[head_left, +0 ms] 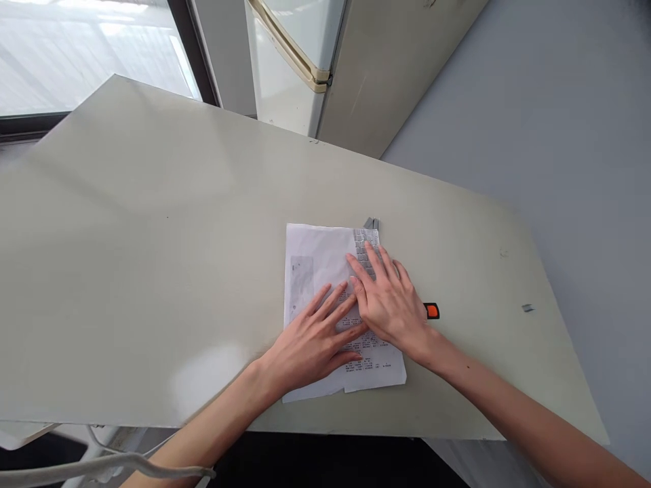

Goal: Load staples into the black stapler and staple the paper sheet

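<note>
A white printed sheet of paper (pixel 320 244) lies on the table near its front edge, with lines of small text and a grey brick-like pattern at its upper right. My left hand (pixel 312 339) rests flat on the paper, fingers spread toward the right. My right hand (pixel 389 298) lies on the paper's right side, fingers stretched out toward the patterned corner. The thumb of my right hand meets the fingertips of my left. Beside my right wrist an orange and black object (pixel 432 311) sticks out, its other end hidden.
Small grey pieces (pixel 373 224) lie at the paper's top edge. Another grey scrap (pixel 527 308) is on the right of the pale table (pixel 127 237). A fridge (pixel 295 61) stands behind the table, a window (pixel 91 54) at the far left. A grey cable (pixel 102 464) crosses the lower left.
</note>
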Available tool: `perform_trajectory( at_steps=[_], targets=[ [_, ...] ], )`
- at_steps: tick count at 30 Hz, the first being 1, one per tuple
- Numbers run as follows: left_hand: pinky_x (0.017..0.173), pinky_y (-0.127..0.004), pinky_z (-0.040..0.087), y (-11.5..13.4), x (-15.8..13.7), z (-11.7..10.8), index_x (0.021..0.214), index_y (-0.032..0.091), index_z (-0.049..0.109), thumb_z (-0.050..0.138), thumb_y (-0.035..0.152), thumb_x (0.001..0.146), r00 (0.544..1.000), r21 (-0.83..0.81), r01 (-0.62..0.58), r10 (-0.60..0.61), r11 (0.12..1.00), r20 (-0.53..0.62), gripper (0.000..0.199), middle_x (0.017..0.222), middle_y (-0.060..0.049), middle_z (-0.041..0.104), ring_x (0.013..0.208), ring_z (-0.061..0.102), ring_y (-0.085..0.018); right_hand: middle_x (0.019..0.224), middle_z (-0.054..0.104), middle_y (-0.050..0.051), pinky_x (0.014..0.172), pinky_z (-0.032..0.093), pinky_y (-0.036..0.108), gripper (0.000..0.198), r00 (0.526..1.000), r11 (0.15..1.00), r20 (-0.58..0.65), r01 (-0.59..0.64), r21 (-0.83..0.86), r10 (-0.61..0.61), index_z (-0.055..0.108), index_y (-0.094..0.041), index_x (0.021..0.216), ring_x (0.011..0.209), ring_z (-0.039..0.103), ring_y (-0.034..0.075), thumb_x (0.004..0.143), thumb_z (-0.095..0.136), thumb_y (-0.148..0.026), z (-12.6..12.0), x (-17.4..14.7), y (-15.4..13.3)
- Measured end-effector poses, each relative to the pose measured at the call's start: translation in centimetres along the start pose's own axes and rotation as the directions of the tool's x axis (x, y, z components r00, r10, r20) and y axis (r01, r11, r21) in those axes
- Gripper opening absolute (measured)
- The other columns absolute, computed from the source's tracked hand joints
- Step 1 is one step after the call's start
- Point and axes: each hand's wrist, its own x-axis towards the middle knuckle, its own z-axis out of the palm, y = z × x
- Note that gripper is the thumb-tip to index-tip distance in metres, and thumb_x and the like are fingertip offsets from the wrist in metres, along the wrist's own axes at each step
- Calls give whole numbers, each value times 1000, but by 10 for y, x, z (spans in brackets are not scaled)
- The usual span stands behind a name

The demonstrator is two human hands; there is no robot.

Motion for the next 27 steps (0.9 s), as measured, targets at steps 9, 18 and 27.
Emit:
perform_trajectory(
  at_steps=[9,18,27],
  targets=[
    [133,-56,21,-1,-5,5,159,32,49,50,44,111,999,26,2,-1,1000,-40,50,176,-4,21,162,16,-33,169,43,6,122,43,52,50,990,911,-86,-68,407,112,49,-29,157,154,43,28,112,30,-41,-13,-5,16],
    [133,-56,24,-13,-35,-22,157,36,52,44,34,113,999,76,41,-40,996,-10,44,175,1,25,162,18,-30,121,77,6,100,56,45,32,984,844,-181,92,528,6,68,-27,122,114,70,25,111,42,-42,-15,-63,58],
    [130,-59,31,-16,-62,-59,151,36,58,49,35,112,990,99,139,-142,985,15,40,175,4,26,162,22,-30,117,75,4,84,60,39,28,968,785,-200,3,619,154,63,-31,129,99,72,24,104,60,-43,13,-108,74]
  ],
)
